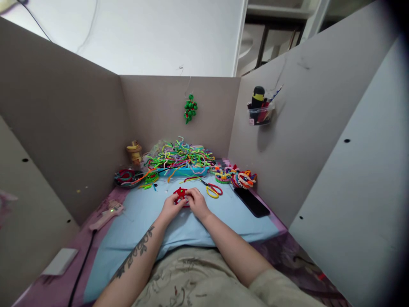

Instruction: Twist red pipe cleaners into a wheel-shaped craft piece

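Note:
My left hand and my right hand meet over a small red pipe-cleaner piece on the light blue mat. Both hands pinch it, fingers curled round its edges. Part of the red piece is hidden under my fingers. Scissors with yellow and red handles lie just right of my right hand. A blue tray heaped with colourful pipe cleaners stands behind my hands.
A black phone lies at the right of the mat. Finished coiled pieces sit at the back right, a dark bowl at the back left. A pink glue gun with a cable lies left. Cardboard walls enclose the desk.

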### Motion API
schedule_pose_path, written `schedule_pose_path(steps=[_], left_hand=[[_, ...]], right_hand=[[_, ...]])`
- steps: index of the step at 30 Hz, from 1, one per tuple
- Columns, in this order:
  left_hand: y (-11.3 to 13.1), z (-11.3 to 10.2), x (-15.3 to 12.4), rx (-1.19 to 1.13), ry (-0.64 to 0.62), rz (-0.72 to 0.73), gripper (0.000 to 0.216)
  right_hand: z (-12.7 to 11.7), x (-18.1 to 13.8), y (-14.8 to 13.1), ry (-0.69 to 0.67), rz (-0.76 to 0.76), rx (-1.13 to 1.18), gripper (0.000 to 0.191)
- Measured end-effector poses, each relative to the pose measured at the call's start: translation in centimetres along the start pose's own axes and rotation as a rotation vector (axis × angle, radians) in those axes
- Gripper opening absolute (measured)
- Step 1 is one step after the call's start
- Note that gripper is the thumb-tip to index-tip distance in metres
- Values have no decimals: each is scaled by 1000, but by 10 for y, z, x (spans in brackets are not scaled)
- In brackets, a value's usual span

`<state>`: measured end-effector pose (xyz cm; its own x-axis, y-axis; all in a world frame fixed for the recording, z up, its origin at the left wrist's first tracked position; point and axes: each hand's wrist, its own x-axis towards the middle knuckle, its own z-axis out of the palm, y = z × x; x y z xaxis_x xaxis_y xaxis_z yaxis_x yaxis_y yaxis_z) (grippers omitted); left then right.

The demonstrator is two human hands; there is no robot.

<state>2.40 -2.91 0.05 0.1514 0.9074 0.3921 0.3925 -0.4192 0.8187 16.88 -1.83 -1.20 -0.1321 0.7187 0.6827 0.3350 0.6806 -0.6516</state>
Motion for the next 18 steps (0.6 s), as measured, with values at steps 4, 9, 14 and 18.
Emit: schedule_pose_path(steps=[4,9,14,18], left_hand=[[-8,3,1,-18,-2,15,21],[-12,3,1,-83,-76,20,24],[-10,4,-1,-139,-134,38,34],[-7,3,-1,-77,-81,62,33]], right_hand=[[-4,2,2,92,36,-14,16],[-6,4,4,93,105,41,13],[-6,7,5,60,180,174,12],[-6,7,4,60,175,200,12]])
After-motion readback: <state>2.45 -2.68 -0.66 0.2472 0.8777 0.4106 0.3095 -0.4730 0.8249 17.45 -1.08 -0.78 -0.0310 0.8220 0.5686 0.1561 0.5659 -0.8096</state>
